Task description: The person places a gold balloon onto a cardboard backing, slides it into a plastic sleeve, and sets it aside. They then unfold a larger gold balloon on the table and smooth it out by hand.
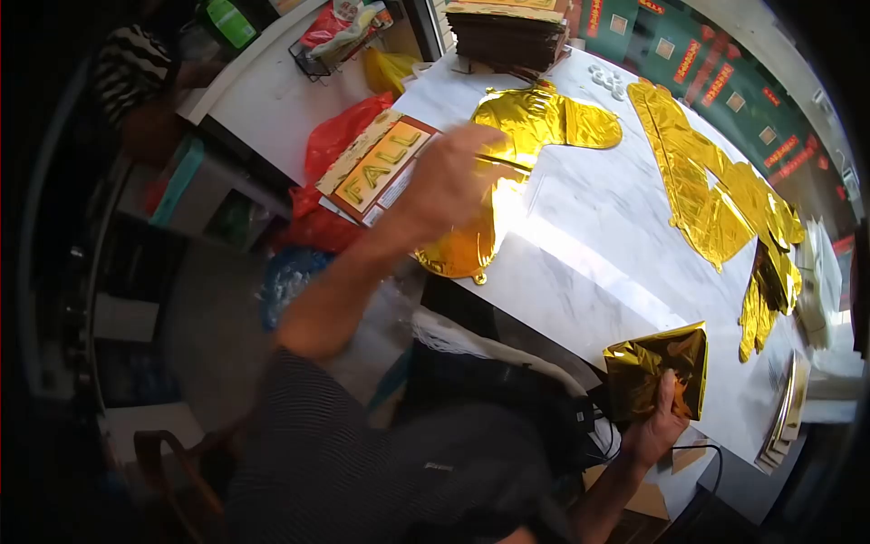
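My left hand (453,186) reaches over the table, blurred by motion, its fingers looking curled. Whether it holds anything cannot be made out. Under and beyond it lies a flat gold foil balloon (521,122), partly hidden by the hand. Near the left wrist is a printed card packet (376,172) reading "FALL". My right hand (660,431), low at the table's front edge, grips a folded gold foil balloon (657,363), thumb on top.
More flat gold foil balloons (698,181) lie along the far right of the marble-patterned table (580,245). A stack of cards (507,41) stands at the back. Red plastic bags (340,136) sit at left. Folded card pieces (784,412) are at the right edge. Another person's striped sleeve (136,63) shows upper left.
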A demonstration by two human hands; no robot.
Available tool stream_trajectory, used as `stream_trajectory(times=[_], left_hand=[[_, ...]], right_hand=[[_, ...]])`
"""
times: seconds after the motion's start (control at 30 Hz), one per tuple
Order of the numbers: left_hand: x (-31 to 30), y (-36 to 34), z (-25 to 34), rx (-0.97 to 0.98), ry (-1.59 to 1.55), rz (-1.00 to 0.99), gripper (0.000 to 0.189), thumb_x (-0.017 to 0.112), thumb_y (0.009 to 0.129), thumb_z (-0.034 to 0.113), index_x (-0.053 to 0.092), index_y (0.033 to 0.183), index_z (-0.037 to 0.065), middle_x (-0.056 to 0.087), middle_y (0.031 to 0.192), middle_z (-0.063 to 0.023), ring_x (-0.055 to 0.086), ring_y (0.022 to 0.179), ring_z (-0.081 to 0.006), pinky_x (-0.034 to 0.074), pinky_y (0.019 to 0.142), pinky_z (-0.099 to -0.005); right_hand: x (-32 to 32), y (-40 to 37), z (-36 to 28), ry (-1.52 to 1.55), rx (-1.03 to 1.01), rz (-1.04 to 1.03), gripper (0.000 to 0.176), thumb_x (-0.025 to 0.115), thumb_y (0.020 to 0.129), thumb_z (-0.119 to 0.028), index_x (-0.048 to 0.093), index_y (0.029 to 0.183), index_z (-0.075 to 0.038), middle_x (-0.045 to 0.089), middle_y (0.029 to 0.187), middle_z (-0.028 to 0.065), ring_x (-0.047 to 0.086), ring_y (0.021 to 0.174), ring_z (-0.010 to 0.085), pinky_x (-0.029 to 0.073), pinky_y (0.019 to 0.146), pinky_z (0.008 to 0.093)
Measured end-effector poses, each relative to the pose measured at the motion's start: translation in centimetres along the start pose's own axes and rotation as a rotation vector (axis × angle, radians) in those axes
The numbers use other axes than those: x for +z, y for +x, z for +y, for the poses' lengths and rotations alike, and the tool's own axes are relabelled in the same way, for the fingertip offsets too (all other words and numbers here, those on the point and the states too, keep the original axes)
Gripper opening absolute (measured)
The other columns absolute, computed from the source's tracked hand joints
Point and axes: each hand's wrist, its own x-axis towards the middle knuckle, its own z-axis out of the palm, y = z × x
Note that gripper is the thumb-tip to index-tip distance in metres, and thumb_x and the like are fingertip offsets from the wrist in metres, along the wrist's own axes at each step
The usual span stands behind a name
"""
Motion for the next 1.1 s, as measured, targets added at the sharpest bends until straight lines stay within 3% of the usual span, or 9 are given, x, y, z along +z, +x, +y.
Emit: stream_trajectory(times=[0.07, 0.2, 0.27, 0.37, 0.43, 0.5, 0.83, 1.03, 1.1], left_hand=[[-0.9, -0.3, -2.0, -0.014, 0.140, 0.161, 0.049, 0.084, 0.082, 0.030, 0.066, 0.116, 0.001, 0.067, 0.115, -0.0202, 0.063, 0.110, -0.0392, 0.049, 0.099, -0.0456], [-4.7, -0.1, -9.9, -0.210, 0.440, 0.142, 0.050, 0.081, 0.086, 0.028, 0.065, 0.123, -0.002, 0.069, 0.117, -0.0208, 0.064, 0.112, -0.0354, 0.049, 0.100, -0.0429], [-5.3, -0.8, -14.1, -0.533, 0.299, -0.204, 0.057, 0.086, 0.079, 0.037, 0.070, 0.115, -0.004, 0.073, 0.108, -0.0221, 0.070, 0.099, -0.0360, 0.055, 0.087, -0.0418], [-5.3, -1.8, -16.8, -0.657, 0.074, -0.319, 0.061, 0.087, 0.077, 0.038, 0.070, 0.114, -0.007, 0.075, 0.101, -0.0231, 0.074, 0.088, -0.0334, 0.057, 0.080, -0.0391], [-4.6, -2.4, -17.8, -0.641, 0.039, -0.281, 0.062, 0.089, 0.075, 0.036, 0.070, 0.116, -0.007, 0.076, 0.100, -0.0223, 0.075, 0.085, -0.0304, 0.057, 0.081, -0.0375], [-4.1, -3.0, -18.1, -0.587, 0.082, -0.156, 0.046, 0.085, 0.081, 0.022, 0.071, 0.113, -0.008, 0.077, 0.099, -0.0152, 0.073, 0.084, -0.0179, 0.058, 0.080, -0.0307], [-4.8, -1.9, -16.8, -0.675, 0.224, -0.022, 0.035, 0.086, 0.080, 0.023, 0.073, 0.101, -0.002, 0.077, 0.095, -0.0153, 0.074, 0.082, -0.0236, 0.058, 0.080, -0.0347], [-8.5, -1.1, -17.0, -0.790, 0.049, -0.082, 0.027, 0.085, 0.084, 0.023, 0.072, 0.094, 0.002, 0.072, 0.082, -0.0035, 0.063, 0.065, -0.0100, 0.051, 0.060, -0.0254], [-11.1, -0.8, -16.8, -0.710, -0.245, -0.098, 0.017, 0.079, 0.091, 0.019, 0.072, 0.094, 0.004, 0.066, 0.077, 0.0022, 0.054, 0.060, -0.0044, 0.043, 0.053, -0.0200]], right_hand=[[0.0, 0.1, -0.8, 0.003, 0.030, 0.000, 0.031, 0.062, 0.104, -0.010, 0.060, 0.131, 0.004, 0.068, 0.122, 0.0123, 0.069, 0.105, 0.0179, 0.058, 0.093, 0.0337], [1.7, 0.4, 0.2, 0.048, 0.053, 0.030, 0.030, 0.063, 0.104, -0.012, 0.060, 0.129, 0.004, 0.069, 0.118, 0.0108, 0.069, 0.101, 0.0171, 0.058, 0.090, 0.0331], [1.5, 0.5, -0.5, 0.037, 0.066, 0.025, 0.031, 0.063, 0.104, -0.012, 0.060, 0.129, 0.004, 0.069, 0.118, 0.0107, 0.069, 0.101, 0.0167, 0.058, 0.090, 0.0329], [1.2, 0.5, -0.2, 0.016, 0.093, 0.020, 0.031, 0.063, 0.104, -0.013, 0.061, 0.129, 0.005, 0.069, 0.117, 0.0105, 0.068, 0.100, 0.0160, 0.058, 0.089, 0.0326], [1.1, 0.3, -0.1, 0.028, 0.072, 0.020, 0.031, 0.064, 0.104, -0.013, 0.061, 0.128, 0.005, 0.069, 0.116, 0.0105, 0.068, 0.100, 0.0165, 0.058, 0.089, 0.0328], [0.9, 0.2, -0.1, 0.018, 0.073, 0.022, 0.030, 0.064, 0.104, -0.013, 0.061, 0.128, 0.004, 0.069, 0.116, 0.0106, 0.068, 0.100, 0.0165, 0.058, 0.089, 0.0329], [0.9, 0.1, 0.1, 0.002, 0.069, 0.020, 0.029, 0.063, 0.104, -0.012, 0.061, 0.128, 0.003, 0.070, 0.117, 0.0109, 0.070, 0.100, 0.0166, 0.059, 0.089, 0.0331], [1.1, -0.1, 0.3, 0.024, 0.067, 0.014, 0.030, 0.063, 0.104, -0.012, 0.060, 0.129, 0.003, 0.070, 0.116, 0.0110, 0.070, 0.100, 0.0174, 0.060, 0.088, 0.0330], [1.2, 0.0, 0.2, 0.057, 0.070, 0.002, 0.030, 0.063, 0.104, -0.012, 0.060, 0.130, 0.003, 0.070, 0.117, 0.0113, 0.070, 0.100, 0.0176, 0.060, 0.089, 0.0331]])
